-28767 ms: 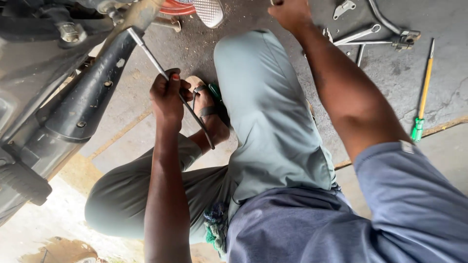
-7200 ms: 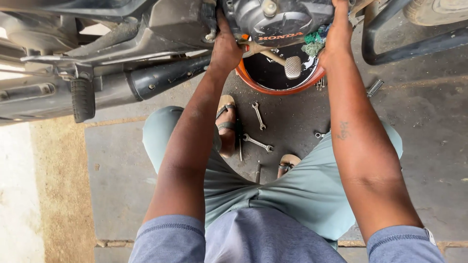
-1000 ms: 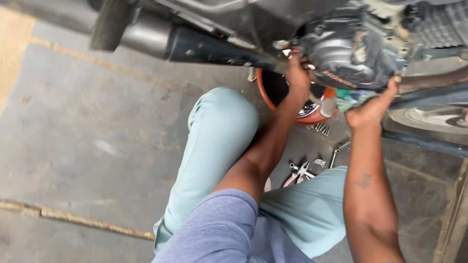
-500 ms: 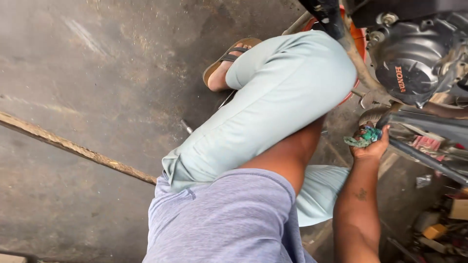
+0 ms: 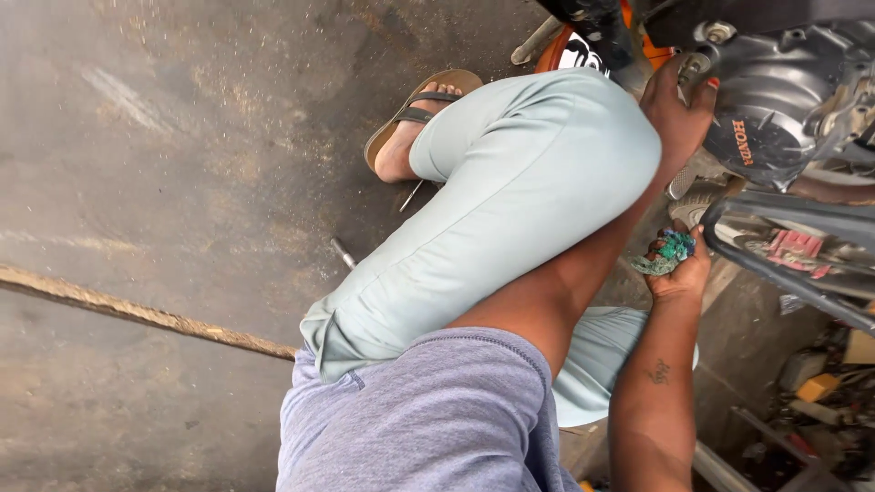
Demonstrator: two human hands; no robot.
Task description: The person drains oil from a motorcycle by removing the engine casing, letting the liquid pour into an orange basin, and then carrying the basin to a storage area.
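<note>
I crouch beside a motorcycle whose grey engine cover (image 5: 784, 100) sits at the upper right. My left hand (image 5: 676, 102) reaches over my knee in pale green trousers (image 5: 529, 191) and presses against the cover's left edge with curled fingers; what they grip is hidden. My right hand (image 5: 676, 269), lower down, is closed around a crumpled green rag (image 5: 670, 251), just left of a dark frame tube (image 5: 784, 273).
An orange drain pan (image 5: 554, 53) peeks out behind my knee. My sandalled foot (image 5: 410, 123) rests on the concrete floor, with a small metal tool (image 5: 344, 253) lying near it. A rough joint line (image 5: 137, 312) crosses the floor. Loose parts and clutter (image 5: 820, 392) lie at the lower right.
My view has shifted slightly and closed in on the engine. My left hand now shows on the engine cover; my right hand still holds the rag near the frame tube.
</note>
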